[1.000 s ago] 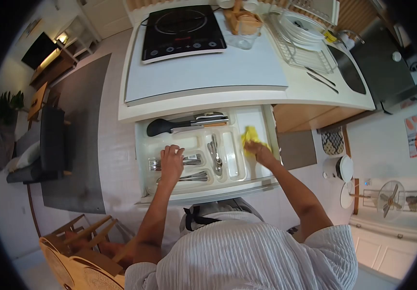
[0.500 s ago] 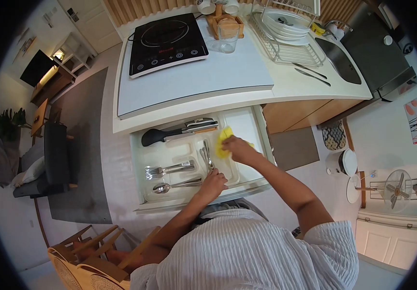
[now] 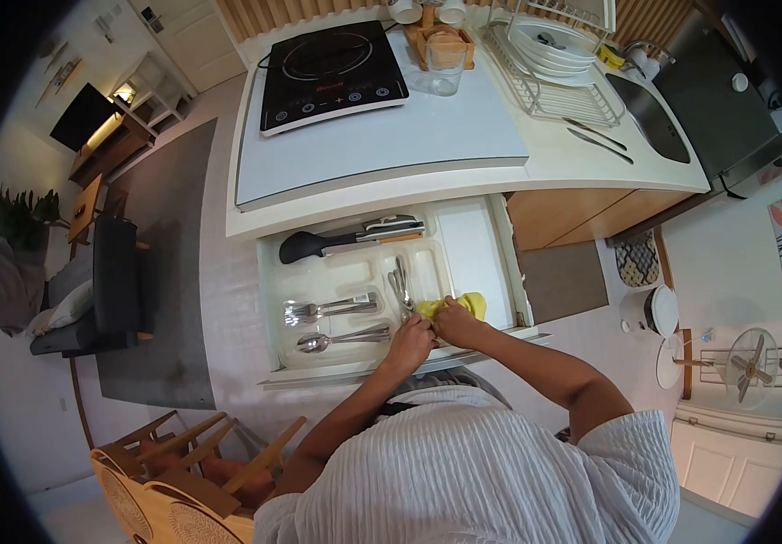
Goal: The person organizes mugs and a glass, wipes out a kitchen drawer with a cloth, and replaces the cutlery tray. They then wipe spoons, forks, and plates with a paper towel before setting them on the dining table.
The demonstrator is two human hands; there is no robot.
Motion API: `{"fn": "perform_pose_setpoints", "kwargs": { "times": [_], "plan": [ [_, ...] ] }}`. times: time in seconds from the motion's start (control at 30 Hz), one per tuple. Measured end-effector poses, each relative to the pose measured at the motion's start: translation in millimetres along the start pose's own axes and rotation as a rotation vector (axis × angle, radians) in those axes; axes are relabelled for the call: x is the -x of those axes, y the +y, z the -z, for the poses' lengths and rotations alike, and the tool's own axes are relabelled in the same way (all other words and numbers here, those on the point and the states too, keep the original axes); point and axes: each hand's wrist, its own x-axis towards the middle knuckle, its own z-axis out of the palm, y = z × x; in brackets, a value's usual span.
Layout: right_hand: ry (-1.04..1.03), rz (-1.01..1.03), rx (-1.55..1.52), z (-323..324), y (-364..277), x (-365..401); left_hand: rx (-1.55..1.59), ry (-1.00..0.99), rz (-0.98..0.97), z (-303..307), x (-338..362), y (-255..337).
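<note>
Cloth (image 3: pixel 472 304) lies bunched against the fingers (image 3: pixel 446 313) of the right hand (image 3: pixel 457 325).

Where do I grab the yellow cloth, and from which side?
Best, I think, to pinch the cloth by its right end, coming from above and the right: that soft end sticks out uncovered, while the right hand covers part of its middle.

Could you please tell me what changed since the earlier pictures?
The left hand moved right from the forks; the right hand, keeping the yellow cloth, moved toward the drawer's front, beside the left. The left hand's grip is unclear. The forks and black ladle stayed put.
</note>
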Motion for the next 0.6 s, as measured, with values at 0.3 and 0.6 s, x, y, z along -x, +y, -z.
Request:
{"fn": "perform_pose_setpoints", "kwargs": {
  "times": [0.3, 0.6],
  "plan": [
    [-0.193, -0.036, -0.253, 33.7, 6.5, 11.9, 0.12, -0.029, 0.054, 0.7, -0.1, 1.2],
    [-0.416, -0.128, -0.661, 39.4, 74.3, 75.0, 0.081, -0.048, 0.014, 1.2, 0.8, 0.0]
  ]
}}
